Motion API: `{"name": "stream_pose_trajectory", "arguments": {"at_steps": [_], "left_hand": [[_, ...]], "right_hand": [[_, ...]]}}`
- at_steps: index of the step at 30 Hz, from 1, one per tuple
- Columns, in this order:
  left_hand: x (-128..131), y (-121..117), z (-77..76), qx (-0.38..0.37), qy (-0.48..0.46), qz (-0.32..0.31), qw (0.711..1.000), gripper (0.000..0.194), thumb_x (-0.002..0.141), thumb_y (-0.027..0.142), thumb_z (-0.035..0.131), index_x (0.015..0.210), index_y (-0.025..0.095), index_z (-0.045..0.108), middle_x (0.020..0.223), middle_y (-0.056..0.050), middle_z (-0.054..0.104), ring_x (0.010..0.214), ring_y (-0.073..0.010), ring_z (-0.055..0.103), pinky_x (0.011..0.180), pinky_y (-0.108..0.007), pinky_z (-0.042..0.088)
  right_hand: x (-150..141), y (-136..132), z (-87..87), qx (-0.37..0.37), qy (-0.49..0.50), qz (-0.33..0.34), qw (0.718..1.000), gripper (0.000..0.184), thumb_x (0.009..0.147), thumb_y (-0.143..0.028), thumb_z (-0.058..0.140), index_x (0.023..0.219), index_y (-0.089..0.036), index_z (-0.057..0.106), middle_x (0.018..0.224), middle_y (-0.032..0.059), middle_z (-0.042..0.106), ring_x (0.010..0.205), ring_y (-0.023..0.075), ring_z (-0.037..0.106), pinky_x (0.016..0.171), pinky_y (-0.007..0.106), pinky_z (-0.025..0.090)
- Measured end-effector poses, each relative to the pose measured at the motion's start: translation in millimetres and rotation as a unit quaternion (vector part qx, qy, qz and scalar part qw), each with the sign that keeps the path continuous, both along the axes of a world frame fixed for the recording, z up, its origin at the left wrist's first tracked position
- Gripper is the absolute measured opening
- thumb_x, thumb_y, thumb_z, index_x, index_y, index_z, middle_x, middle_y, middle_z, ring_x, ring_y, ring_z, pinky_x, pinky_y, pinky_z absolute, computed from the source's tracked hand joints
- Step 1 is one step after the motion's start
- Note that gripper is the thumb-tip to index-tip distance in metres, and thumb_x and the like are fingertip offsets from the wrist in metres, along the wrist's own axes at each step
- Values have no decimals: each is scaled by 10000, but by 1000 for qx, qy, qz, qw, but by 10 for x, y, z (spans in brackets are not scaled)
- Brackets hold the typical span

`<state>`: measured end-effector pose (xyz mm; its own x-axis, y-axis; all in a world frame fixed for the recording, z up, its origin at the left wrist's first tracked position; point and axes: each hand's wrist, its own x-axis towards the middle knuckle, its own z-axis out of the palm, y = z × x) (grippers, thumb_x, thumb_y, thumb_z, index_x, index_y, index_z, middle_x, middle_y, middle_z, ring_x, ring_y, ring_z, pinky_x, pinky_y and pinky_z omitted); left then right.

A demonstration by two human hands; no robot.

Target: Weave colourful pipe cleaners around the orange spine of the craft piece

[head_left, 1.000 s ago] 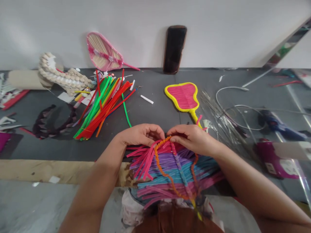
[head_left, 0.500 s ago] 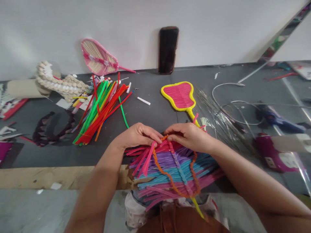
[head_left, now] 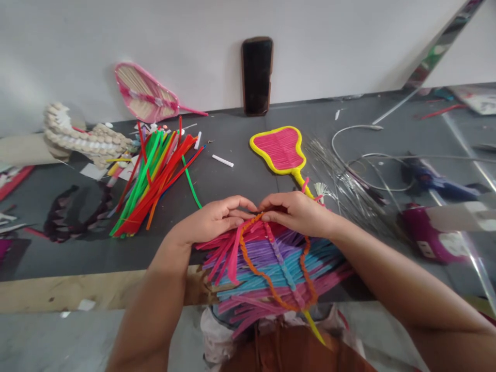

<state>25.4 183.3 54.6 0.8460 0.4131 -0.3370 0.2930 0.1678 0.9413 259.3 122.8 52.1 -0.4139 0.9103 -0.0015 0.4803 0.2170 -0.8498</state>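
In the head view, rows of pink, purple and blue pipe cleaners lie crosswise at the table's front edge, over a wrapped centre stem with a yellow end. A twisted orange pipe cleaner loops over them as an outline. My right hand pinches this orange twist at its top, beside the stem. On the left side of the same spot, my left hand has thumb and fingers closed at the orange twist, near the bent pink ends. The fingertips of both hands nearly meet and partly hide the twist.
Left of my hands lies a bundle of red, green and orange pipe cleaners. Beyond are a yellow-edged pink fan, a phone against the wall and a pink leaf-shaped fan. Loose wires and a blue tool lie right.
My left thumb has shifted left and down from the top of the orange twist, so more of the twist shows between my hands. The whole view has shifted slightly.
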Motion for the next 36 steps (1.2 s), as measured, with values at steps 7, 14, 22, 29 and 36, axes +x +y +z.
{"name": "stream_pose_trajectory", "arguments": {"at_steps": [7, 14, 22, 29, 36], "left_hand": [[120, 21, -72, -1, -16, 46, 999, 190, 751, 221, 727, 921, 161, 667, 856, -8, 707, 785, -120, 645, 743, -229, 487], [129, -2, -50, 66, 4, -4, 998, 187, 824, 290, 664, 941, 166, 741, 874, -21, 715, 796, -128, 623, 754, -221, 466], [138, -15, -85, 69, 15, -14, 997, 181, 842, 314, 641, 917, 160, 698, 847, -1, 677, 767, -108, 593, 752, -218, 460], [56, 33, -11, 88, 6, -35, 996, 219, 892, 225, 539, 1084, 191, 638, 1055, -28, 673, 958, -136, 604, 869, -254, 448], [62, 12, -32, -20, 21, -4, 1000, 154, 789, 248, 653, 892, 154, 590, 756, 17, 636, 653, -78, 558, 617, -188, 414]], "right_hand": [[-6, -4, -5, -7, 18, 7, 1000, 131, 870, -231, 593, 955, -184, 681, 854, 2, 720, 736, 113, 645, 692, 223, 467], [-12, -6, -15, -11, 28, 7, 1000, 122, 857, -209, 579, 936, -189, 669, 850, -2, 718, 742, 112, 649, 695, 225, 475], [-29, -12, -65, -10, -1, -5, 1000, 118, 861, -223, 579, 962, -197, 635, 851, -5, 705, 737, 115, 639, 698, 233, 470], [-7, -18, -50, -14, 13, 4, 1000, 98, 881, -256, 579, 946, -196, 623, 845, -2, 688, 737, 113, 622, 691, 226, 467], [-25, -31, -48, -18, 15, 0, 1000, 97, 877, -262, 594, 940, -195, 626, 840, -4, 688, 731, 108, 624, 690, 219, 474]]}}
